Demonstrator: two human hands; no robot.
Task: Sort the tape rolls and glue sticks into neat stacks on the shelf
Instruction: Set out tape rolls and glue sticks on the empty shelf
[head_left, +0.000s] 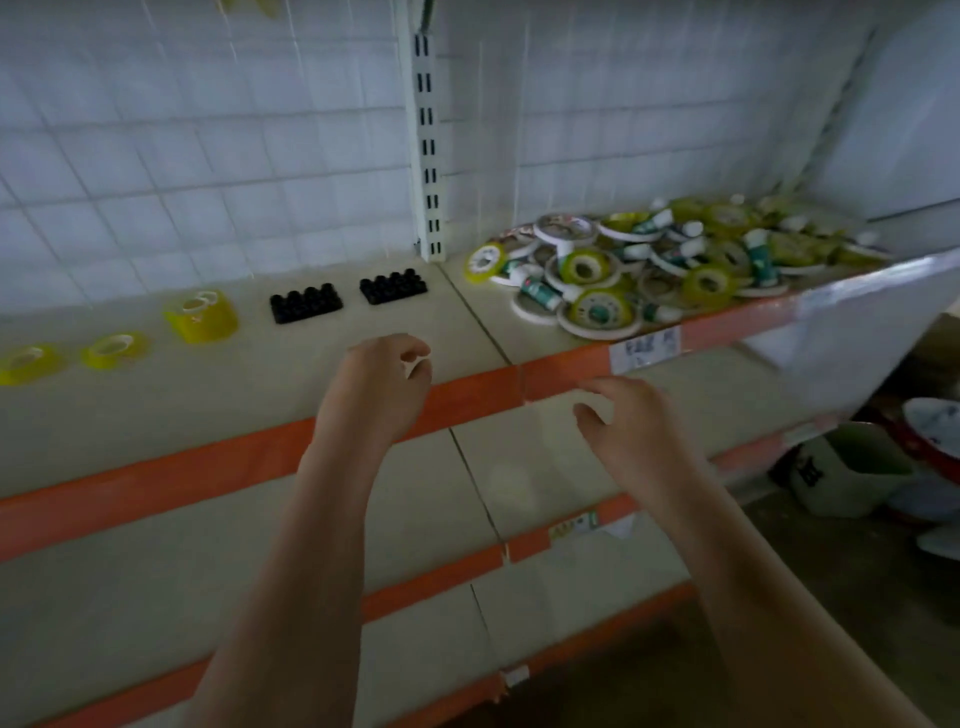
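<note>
Head view shows both hands empty, fingers loosely curled: the left hand (382, 374) over the shelf (322, 374) edge, the right hand (631, 421) just below it. The heap of tape rolls and glue sticks (665, 260) lies beyond the right hand, untouched; yellow tape rolls (200, 314) sit far left.

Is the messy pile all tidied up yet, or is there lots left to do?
Only a little looks done: a few yellow tape rolls sit apart in a row on the top shelf, one of them a short stack. Nothing is in hand; the left hand and right hand hold nothing. Most is left: the jumbled pile of tape rolls and glue sticks sits unsorted to the right.
</note>
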